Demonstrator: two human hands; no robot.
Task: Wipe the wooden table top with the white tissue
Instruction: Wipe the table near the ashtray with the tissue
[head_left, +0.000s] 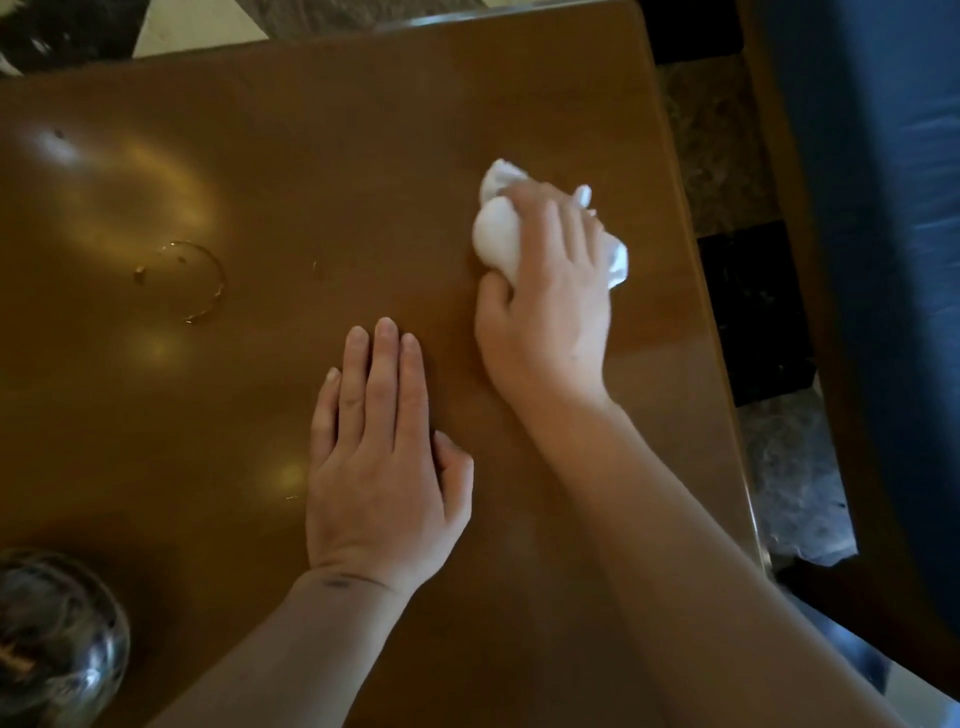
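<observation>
My right hand (545, 312) bunches the white tissue (496, 234) in curled fingers against the desk (311, 130), right of centre in the frame. My left hand (379, 467) lies flat, fingers straight, lower centre. The wet ring (195, 280) at left is unwiped; I could smear it, or tear the sodden tissue.

A wet ring (195, 280) of liquid marks the glossy surface at the left, with small droplets (316, 266) just to its right. A rounded glass vessel (54, 639), dark and reflective, stands at the lower left corner, cut off by the frame edge. At the right stands a wooden chair (810, 291) with a blue cushion (883, 218). Patterned flooring (722, 156) in dark and speckled patches shows beyond
</observation>
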